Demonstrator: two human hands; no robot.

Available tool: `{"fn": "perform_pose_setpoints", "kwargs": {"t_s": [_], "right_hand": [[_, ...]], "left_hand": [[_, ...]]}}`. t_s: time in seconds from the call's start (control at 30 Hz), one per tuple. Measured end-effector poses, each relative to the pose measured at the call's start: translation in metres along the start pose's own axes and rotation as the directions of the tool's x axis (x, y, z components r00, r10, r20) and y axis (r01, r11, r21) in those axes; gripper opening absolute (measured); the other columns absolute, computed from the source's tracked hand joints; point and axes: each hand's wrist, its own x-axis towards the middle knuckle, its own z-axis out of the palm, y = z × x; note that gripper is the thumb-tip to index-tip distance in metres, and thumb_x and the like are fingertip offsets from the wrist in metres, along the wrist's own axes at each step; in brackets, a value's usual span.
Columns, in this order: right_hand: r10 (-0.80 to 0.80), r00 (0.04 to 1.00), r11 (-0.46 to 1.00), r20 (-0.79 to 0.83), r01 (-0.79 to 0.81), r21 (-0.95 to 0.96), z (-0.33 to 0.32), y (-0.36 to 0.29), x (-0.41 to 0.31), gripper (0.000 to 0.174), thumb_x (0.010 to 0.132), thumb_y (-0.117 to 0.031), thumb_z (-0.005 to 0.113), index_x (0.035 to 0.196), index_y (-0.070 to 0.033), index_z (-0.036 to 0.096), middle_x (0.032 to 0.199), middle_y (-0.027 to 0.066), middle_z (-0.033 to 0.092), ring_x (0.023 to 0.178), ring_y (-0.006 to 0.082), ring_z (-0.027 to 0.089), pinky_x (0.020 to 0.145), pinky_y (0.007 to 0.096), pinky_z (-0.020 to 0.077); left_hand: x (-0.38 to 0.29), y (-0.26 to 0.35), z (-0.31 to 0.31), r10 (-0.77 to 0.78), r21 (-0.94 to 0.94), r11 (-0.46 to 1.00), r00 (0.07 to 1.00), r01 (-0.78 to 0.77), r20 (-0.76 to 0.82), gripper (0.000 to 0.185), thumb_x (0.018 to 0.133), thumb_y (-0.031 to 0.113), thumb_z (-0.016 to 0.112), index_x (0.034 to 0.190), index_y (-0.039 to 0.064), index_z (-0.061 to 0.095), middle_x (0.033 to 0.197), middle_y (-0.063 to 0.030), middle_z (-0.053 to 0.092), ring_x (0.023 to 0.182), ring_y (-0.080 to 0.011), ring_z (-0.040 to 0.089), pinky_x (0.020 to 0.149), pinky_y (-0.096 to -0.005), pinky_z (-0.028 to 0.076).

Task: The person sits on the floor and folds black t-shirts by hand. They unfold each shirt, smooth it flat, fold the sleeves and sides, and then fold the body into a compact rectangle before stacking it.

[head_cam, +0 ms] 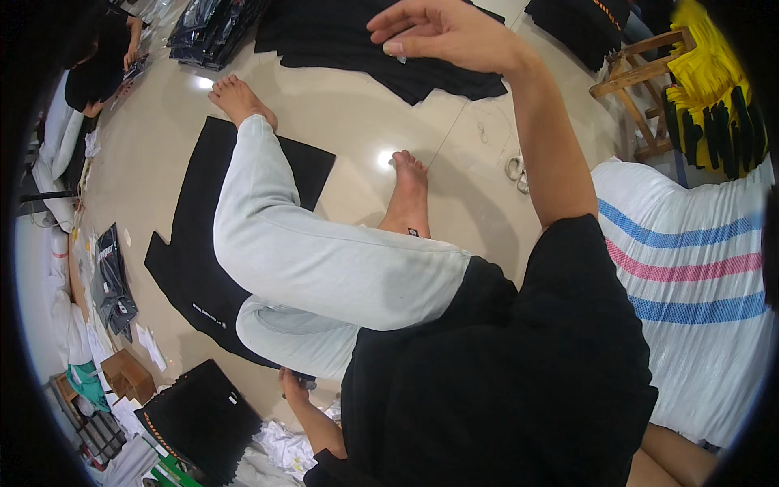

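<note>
My right hand (pixel 435 33) is raised over a spread of black garments (pixel 341 39) on the floor, its fingers loosely curved and apart, with nothing seen in it. Low at the left of my body, my left hand (pixel 295 389) is beside a small dark and grey object (pixel 309 384); whether it grips this is unclear. A black T-shirt (pixel 195 243) with small white print lies flat on the floor, partly under my legs in pale trousers. My bare feet rest on the floor beyond.
Black folded garments (pixel 201 414) are stacked at the lower left, near a brown box (pixel 128 374). Bagged garments (pixel 210 30) lie at the top. A striped woven sack (pixel 681 292) and a wooden stool (pixel 645 79) are at the right. Another person (pixel 100 73) works at the upper left.
</note>
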Motion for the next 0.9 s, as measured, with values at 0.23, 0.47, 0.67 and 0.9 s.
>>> {"fn": "perform_pose_setpoints", "kwargs": {"t_s": [0.23,0.47,0.67,0.9], "right_hand": [[-0.213,0.977,0.919,0.023,0.208,-0.334,0.008,-0.031,0.003,0.036,0.093,-0.014,0.068,0.126,-0.001,0.061,0.116,0.0119,0.069,0.107,0.0188,0.066,0.1,0.0298,0.0492],[-0.23,0.947,0.972,0.226,0.234,0.01,0.073,-0.032,0.07,0.018,0.094,-0.011,0.062,0.108,0.001,0.065,0.1,0.0116,0.069,0.09,0.0187,0.07,0.083,0.0303,0.0561],[0.029,0.679,0.424,0.733,0.656,-0.624,0.207,0.155,0.112,0.043,0.076,-0.012,0.074,0.116,-0.006,0.062,0.108,0.0144,0.064,0.103,0.0298,0.064,0.088,0.0412,0.052],[0.085,0.695,0.22,0.714,0.686,-0.694,0.207,0.231,0.117,0.026,0.081,-0.015,0.062,0.106,-0.007,0.064,0.102,0.0124,0.063,0.101,0.03,0.064,0.087,0.0453,0.0522]], "left_hand": [[-0.013,-0.013,0.014,0.193,0.004,0.981,0.981,-0.193,0.033,0.021,0.092,0.024,0.066,0.11,0.012,0.063,0.103,-0.0019,0.067,0.092,-0.0149,0.063,0.071,-0.029,0.046],[-0.066,-0.037,0.053,0.108,-0.156,0.978,0.979,-0.135,-0.174,0.03,0.089,0.025,0.074,0.115,0.013,0.067,0.106,0.0031,0.066,0.093,-0.0115,0.058,0.062,-0.0317,0.044],[-0.077,-0.039,0.073,0.172,-0.218,0.938,0.91,-0.268,-0.376,0.024,0.088,0.023,0.076,0.107,0.009,0.07,0.1,0.001,0.065,0.084,-0.0109,0.059,0.062,-0.0288,0.05],[-0.096,-0.008,0.051,0.18,-0.458,0.823,0.918,-0.338,-0.353,0.023,0.091,0.016,0.071,0.11,0.003,0.068,0.101,-0.0036,0.068,0.08,-0.0115,0.063,0.061,-0.0248,0.053]]}}
